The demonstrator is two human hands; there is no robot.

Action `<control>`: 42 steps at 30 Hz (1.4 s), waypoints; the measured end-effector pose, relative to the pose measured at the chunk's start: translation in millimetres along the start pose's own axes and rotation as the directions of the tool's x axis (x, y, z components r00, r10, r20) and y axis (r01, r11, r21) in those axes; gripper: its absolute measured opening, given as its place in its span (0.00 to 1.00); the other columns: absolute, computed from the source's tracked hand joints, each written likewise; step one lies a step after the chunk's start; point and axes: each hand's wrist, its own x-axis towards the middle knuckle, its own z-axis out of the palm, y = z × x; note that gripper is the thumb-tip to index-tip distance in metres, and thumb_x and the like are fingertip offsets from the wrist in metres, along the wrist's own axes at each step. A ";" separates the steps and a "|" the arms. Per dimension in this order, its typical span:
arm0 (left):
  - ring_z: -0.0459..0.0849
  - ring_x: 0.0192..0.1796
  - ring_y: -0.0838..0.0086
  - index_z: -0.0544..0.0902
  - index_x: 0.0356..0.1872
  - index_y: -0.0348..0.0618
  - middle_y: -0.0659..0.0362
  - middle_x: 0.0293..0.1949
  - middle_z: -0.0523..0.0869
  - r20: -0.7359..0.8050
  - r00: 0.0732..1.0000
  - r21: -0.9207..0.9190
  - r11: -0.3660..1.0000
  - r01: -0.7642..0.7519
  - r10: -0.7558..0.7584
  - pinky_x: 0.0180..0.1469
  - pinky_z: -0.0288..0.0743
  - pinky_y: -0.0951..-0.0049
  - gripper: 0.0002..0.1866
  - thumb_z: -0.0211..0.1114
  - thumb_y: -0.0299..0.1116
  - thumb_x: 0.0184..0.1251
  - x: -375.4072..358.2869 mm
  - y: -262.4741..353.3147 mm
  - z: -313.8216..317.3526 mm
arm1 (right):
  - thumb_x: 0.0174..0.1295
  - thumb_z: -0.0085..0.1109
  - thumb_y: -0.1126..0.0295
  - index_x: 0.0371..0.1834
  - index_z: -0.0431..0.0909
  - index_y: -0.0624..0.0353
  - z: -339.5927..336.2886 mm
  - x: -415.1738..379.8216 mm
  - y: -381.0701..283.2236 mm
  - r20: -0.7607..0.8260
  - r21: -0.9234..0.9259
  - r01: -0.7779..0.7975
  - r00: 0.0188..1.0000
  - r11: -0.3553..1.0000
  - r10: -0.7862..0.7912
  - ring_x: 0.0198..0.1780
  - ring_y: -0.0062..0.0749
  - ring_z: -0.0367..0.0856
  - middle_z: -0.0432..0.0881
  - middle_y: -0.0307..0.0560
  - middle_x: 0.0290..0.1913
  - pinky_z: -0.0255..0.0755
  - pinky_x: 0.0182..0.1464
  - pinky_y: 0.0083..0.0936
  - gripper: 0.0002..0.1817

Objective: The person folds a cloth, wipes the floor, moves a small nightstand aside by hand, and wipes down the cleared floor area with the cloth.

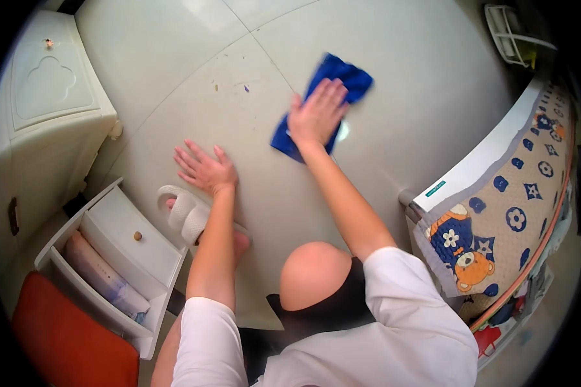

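A blue cloth (352, 79) lies spread at a slant on the pale tiled floor (193, 39). My right hand (317, 113) rests flat on top of it, fingers stretched out and slightly apart, pressing the middle of the cloth. To the left, my left hand (205, 169) lies palm down on the bare floor with its fingers spread, holding nothing. Small dark and yellowish specks (246, 89) are scattered on the floor above and between the hands. Just below my left hand is a light slipper (186, 213) on my foot.
At the left stand a white cabinet (58, 84) and an open drawer (110, 322) with a packet inside, beside a red-orange panel (71, 335). A bed edge with a bear-patterned cover (497, 219) runs along the right. A white rack (513, 39) is at the upper right.
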 end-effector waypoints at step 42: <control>0.41 0.92 0.52 0.53 0.90 0.48 0.46 0.90 0.48 0.015 1.000 -0.001 1.000 0.006 -0.006 0.87 0.33 0.39 0.46 0.52 0.60 0.79 0.7 -4.6 1.0 | 0.63 0.59 0.24 0.89 0.45 0.72 -18.5 3.6 21.5 0.130 0.186 0.302 0.936 0.935 -0.328 0.91 0.65 0.34 0.39 0.70 0.91 0.32 0.88 0.62 0.69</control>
